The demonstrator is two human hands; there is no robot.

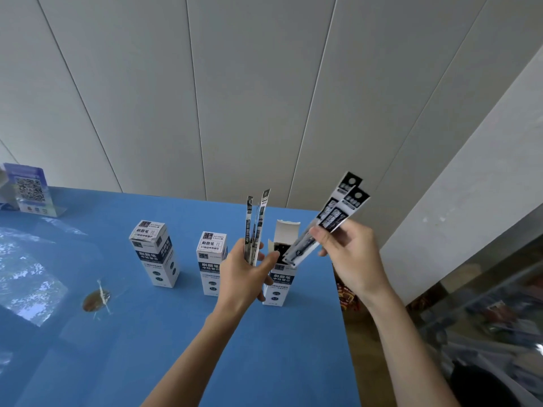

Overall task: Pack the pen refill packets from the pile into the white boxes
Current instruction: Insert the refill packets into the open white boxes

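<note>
**Packets may snag at the box mouth**

The right hand [349,254] pinches two slim black-and-white refill packets [329,221], their lower ends entering the open white cardboard box [279,277] at 5 o'clock on the blue table [176,333]. The left hand [244,274] grips more packets [255,230] and touches the box; angled entry could tip it.
</note>
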